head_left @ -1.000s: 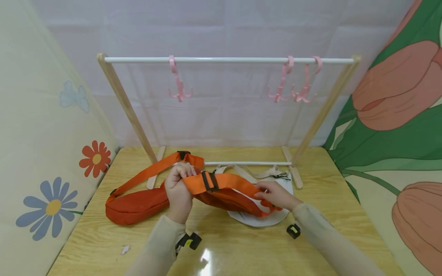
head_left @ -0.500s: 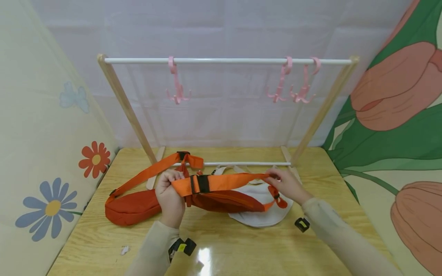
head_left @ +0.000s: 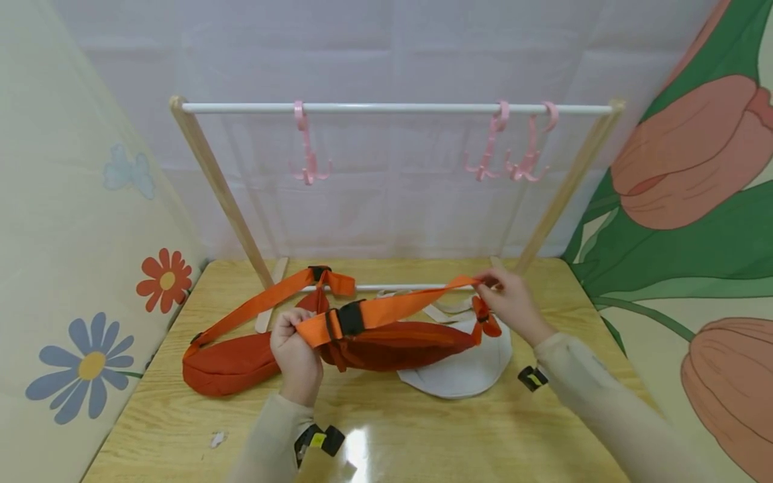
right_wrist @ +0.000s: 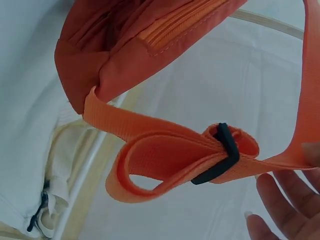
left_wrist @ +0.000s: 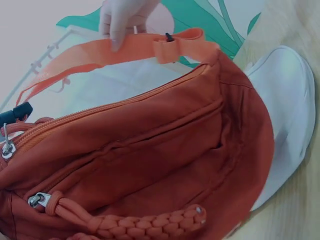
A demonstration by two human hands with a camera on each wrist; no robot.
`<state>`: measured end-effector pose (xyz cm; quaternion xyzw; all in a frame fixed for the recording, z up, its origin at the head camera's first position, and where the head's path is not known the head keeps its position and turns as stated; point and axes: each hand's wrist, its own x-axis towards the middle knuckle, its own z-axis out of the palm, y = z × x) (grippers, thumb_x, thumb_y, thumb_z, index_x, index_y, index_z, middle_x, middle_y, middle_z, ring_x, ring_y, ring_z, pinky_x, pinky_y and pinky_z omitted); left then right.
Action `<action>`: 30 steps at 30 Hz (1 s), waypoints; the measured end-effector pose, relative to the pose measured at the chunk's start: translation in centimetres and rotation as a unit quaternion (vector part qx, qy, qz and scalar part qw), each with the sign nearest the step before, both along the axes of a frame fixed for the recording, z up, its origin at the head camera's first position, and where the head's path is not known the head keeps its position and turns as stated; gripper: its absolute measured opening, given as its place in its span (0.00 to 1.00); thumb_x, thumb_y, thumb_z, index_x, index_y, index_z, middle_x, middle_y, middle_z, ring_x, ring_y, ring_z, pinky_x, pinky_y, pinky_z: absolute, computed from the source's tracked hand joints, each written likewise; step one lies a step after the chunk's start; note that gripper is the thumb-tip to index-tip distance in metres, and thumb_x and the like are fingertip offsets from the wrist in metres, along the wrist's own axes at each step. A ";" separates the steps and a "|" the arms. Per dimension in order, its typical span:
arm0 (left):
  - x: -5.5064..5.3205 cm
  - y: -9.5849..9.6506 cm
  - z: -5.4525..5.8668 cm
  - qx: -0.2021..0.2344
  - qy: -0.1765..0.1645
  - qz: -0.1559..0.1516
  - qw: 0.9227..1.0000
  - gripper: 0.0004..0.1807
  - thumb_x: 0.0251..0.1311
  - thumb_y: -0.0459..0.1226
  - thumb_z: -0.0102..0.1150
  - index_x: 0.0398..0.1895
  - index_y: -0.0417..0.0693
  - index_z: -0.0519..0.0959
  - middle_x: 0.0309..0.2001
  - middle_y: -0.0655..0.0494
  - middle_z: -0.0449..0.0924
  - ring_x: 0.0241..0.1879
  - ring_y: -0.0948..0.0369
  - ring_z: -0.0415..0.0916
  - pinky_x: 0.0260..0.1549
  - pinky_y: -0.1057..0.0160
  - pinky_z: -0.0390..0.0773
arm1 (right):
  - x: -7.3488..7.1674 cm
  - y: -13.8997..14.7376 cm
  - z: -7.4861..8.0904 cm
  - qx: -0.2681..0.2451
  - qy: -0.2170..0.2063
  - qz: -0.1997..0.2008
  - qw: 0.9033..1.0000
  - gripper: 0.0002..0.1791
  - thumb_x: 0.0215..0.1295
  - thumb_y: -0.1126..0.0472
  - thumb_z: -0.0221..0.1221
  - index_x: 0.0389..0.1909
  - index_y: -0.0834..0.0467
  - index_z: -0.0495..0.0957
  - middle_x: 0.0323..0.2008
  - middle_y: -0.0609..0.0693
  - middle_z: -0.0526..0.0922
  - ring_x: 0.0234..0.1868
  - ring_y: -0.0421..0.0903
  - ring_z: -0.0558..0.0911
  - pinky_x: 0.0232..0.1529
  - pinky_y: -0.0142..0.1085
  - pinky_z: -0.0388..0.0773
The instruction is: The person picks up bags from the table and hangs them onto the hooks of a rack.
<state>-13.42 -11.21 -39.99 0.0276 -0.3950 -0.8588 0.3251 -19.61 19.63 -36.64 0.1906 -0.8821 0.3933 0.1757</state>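
Note:
My left hand [head_left: 296, 352] grips the orange strap [head_left: 395, 307] of a red waist bag [head_left: 401, 345], close to its black buckle [head_left: 350, 318]. My right hand [head_left: 512, 305] pinches the same strap farther right, holding it up above the bag. The bag hangs below the strap, over part of a white bag [head_left: 461, 376]. In the left wrist view, zips and a braided pull [left_wrist: 150, 224] show on the bag's front. In the right wrist view, a folded strap end passes through a black slider [right_wrist: 224, 155] beside the fingers. A second red bag [head_left: 226, 365] lies at the left, partly behind my left hand.
A rack with wooden legs [head_left: 226, 191] and a white top bar [head_left: 392, 108] stands behind the bags. Pink hooks hang from it, one at left [head_left: 306, 151] and two at right. A small pale scrap [head_left: 218, 439] lies on the wooden table [head_left: 163, 429].
My right hand has slid along the strap to the right and up, drawing it taut and lifting it. My left hand has shifted slightly left and down, still gripping the strap.

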 end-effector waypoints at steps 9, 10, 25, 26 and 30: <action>0.3 -0.2 -2.2 -0.001 -0.080 0.016 0.997 0.24 0.61 0.14 0.37 0.16 0.50 0.63 0.21 0.59 0.67 0.25 0.65 0.68 0.28 0.70 0.70 | -0.4 -0.3 1.8 0.016 0.046 -0.005 0.999 0.06 0.55 0.78 0.60 0.35 0.71 0.80 0.32 0.63 0.82 0.36 0.58 0.80 0.40 0.53 0.75; 0.4 -0.2 -2.4 -0.002 -0.095 0.016 0.995 0.24 0.61 0.14 0.37 0.16 0.50 0.62 0.21 0.59 0.67 0.25 0.65 0.67 0.28 0.70 0.69 | -0.4 -0.4 2.0 0.015 0.052 -0.002 0.999 0.07 0.55 0.78 0.60 0.35 0.71 0.80 0.33 0.63 0.82 0.37 0.59 0.80 0.40 0.53 0.75; 0.6 -1.0 -5.3 -0.077 -0.259 -0.075 0.960 0.22 0.56 0.14 0.39 0.19 0.50 0.67 0.26 0.61 0.71 0.29 0.66 0.67 0.30 0.71 0.68 | 0.2 -1.8 5.0 -0.029 0.006 0.009 1.000 0.07 0.61 0.76 0.57 0.39 0.69 0.79 0.45 0.65 0.82 0.45 0.58 0.79 0.47 0.51 0.69; 0.6 -1.0 -5.4 -0.086 -0.265 -0.085 0.957 0.22 0.55 0.14 0.39 0.19 0.49 0.66 0.26 0.60 0.70 0.29 0.66 0.67 0.30 0.71 0.67 | 0.3 -1.9 5.2 -0.032 0.009 0.010 0.999 0.07 0.60 0.76 0.57 0.40 0.69 0.79 0.44 0.65 0.82 0.45 0.59 0.79 0.47 0.50 0.69; 0.6 -1.0 -6.0 -0.118 -0.280 -0.118 0.945 0.20 0.53 0.14 0.38 0.22 0.48 0.66 0.25 0.59 0.65 0.26 0.66 0.64 0.28 0.70 0.66 | 0.6 -2.5 6.1 -0.028 0.031 0.013 0.999 0.07 0.60 0.75 0.57 0.39 0.69 0.79 0.42 0.64 0.83 0.44 0.59 0.80 0.46 0.51 0.71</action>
